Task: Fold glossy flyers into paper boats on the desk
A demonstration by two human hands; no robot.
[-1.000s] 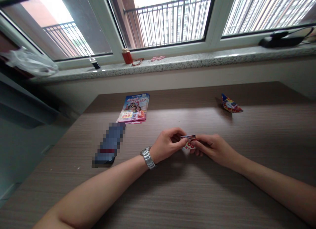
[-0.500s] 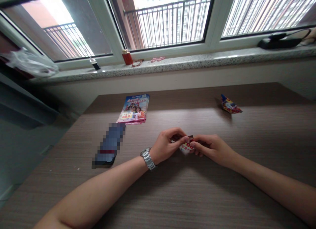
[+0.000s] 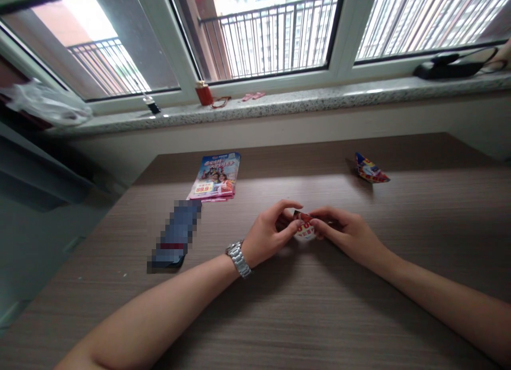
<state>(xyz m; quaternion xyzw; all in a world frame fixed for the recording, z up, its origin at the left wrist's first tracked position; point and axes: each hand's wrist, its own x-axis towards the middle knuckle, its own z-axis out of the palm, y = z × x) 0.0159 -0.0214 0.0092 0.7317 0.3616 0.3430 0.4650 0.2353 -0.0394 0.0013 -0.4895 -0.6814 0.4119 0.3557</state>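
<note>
A small folded piece of printed paper (image 3: 305,229), white with red marks, is pinched between both my hands just above the wooden table (image 3: 319,317). My left hand (image 3: 268,233), with a metal watch on its wrist, grips the paper's left side with thumb and fingers. From the right, my right hand (image 3: 347,234) holds the other side with its fingertips. Much of the paper is hidden by my fingers.
A stack of colourful flyers (image 3: 215,182) lies at the table's far left. A blurred dark flat object (image 3: 175,237) lies nearer. A folded paper shape (image 3: 370,171) sits at the far right. A red cup (image 3: 204,93) and a dark object (image 3: 447,66) rest on the windowsill.
Both hands have shifted slightly away from me and turned the folded paper, so its white and red face shows more.
</note>
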